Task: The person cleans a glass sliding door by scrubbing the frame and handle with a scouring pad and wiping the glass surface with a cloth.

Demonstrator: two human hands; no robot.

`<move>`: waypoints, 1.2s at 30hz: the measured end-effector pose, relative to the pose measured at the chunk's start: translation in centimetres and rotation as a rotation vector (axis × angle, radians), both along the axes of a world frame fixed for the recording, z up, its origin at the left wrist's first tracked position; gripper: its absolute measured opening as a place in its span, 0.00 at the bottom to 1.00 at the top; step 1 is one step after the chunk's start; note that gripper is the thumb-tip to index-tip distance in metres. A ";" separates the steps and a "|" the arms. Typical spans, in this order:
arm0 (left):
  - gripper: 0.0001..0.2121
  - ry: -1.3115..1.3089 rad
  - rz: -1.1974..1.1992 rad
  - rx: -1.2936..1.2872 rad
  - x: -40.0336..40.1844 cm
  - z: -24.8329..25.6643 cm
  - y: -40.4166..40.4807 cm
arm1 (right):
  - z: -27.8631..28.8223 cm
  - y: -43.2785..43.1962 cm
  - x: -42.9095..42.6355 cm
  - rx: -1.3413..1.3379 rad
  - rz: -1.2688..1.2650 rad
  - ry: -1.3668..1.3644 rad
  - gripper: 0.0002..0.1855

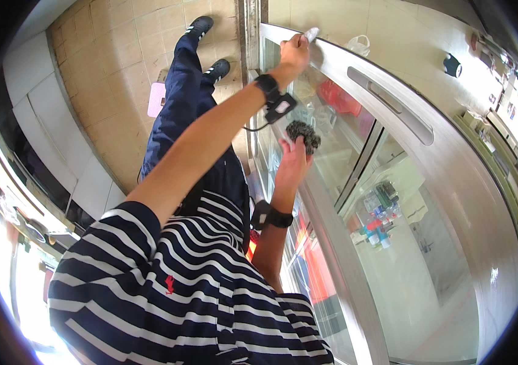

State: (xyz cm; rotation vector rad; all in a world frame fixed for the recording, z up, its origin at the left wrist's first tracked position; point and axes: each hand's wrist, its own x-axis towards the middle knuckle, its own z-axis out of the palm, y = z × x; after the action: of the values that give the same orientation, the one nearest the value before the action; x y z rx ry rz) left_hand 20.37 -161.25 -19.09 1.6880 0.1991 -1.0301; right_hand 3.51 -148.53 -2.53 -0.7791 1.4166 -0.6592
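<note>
My left hand (294,51) is at the top of the view, on the pale frame of a glass door (427,107), its fingers closed on a small white wad (312,34), perhaps cloth or paper. Lower down, my right hand (293,164) holds a dark grey, fuzzy scouring pad (303,136) in its fingertips, over the door's glass; whether the pad touches the glass I cannot tell. Both wrists wear black straps with small devices. A recessed handle (391,105) lies in the door frame, to the right of both hands.
A floor track (250,41) runs beside the door. A pink object (156,99) lies on the tiled floor by my legs. Grey cabinets (53,123) line the left. Beyond the door are a white plastic bag (358,44), a red bag (338,98) and several bottles (379,219).
</note>
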 end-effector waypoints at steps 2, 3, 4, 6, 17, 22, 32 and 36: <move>0.14 0.217 -0.149 -0.180 1.3 1.3 3.6 | -0.7 -0.1 1.3 -0.091 -0.069 -0.037 0.17; 0.13 0.371 -0.188 -0.274 1.8 2.8 5.6 | -1.0 -0.3 2.0 -0.055 -0.046 0.037 0.17; 0.12 0.392 -0.230 -0.390 2.0 3.6 7.4 | -1.0 -0.6 2.8 -0.016 -0.020 0.109 0.17; 0.12 0.410 -0.326 -0.551 2.0 5.9 10.6 | -2.8 -1.4 1.7 -0.017 0.214 0.146 0.18; 0.13 -0.895 -0.783 -0.313 5.6 13.5 15.4 | -2.9 -2.7 4.5 0.278 0.166 -0.594 0.19; 0.15 -0.085 -0.439 -0.430 8.2 15.0 13.6 | -1.7 -3.9 8.4 0.060 0.159 0.008 0.15; 0.12 -0.308 -0.917 -0.290 8.6 14.9 10.6 | -1.2 -5.6 6.9 -0.097 0.366 0.086 0.14; 0.12 -0.605 -1.058 -0.379 8.6 13.7 9.4 | -0.9 -7.2 7.9 -0.135 0.529 0.252 0.14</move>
State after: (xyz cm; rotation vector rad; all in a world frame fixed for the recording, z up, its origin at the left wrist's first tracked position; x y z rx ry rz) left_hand 29.01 -151.84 -5.36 1.6380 -1.3191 -1.1073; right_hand 11.36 -155.74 -3.44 -1.3208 1.3157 -0.2509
